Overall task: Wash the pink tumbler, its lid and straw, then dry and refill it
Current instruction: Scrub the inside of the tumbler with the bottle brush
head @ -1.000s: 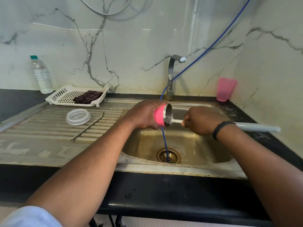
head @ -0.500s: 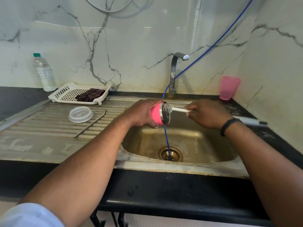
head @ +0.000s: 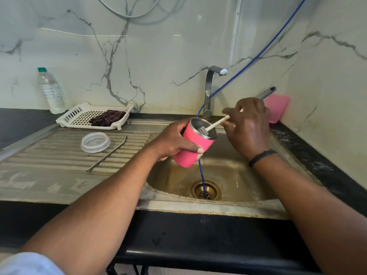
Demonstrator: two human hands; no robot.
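Standing at the far left against the marble wall, a clear plastic water bottle with a green cap (head: 51, 91) sits on the dark counter, just beside a white slotted plastic tray (head: 79, 116) that holds a dark checked cloth (head: 107, 120). Nearer, on the ribbed steel drainboard (head: 49, 161), a clear round plastic lid (head: 95, 142) lies flat with a thin metal straw (head: 108, 153) lying aslant just to its right. Over the steel sink basin (head: 234, 181), the left hand (head: 174, 142) grips the pink steel-lined tumbler (head: 193, 149), tilted with its mouth up and to the right. The right hand (head: 248, 128) pinches the pale handle of a bottle brush (head: 215, 124), whose grey bristles sit inside the tumbler's mouth. A thin blue hose (head: 201, 173) runs down behind the tumbler into the drain. Behind stands a steel tap (head: 209, 90), and a pink plastic cup (head: 277, 108) sits at the back right corner, partly hidden by the right hand.
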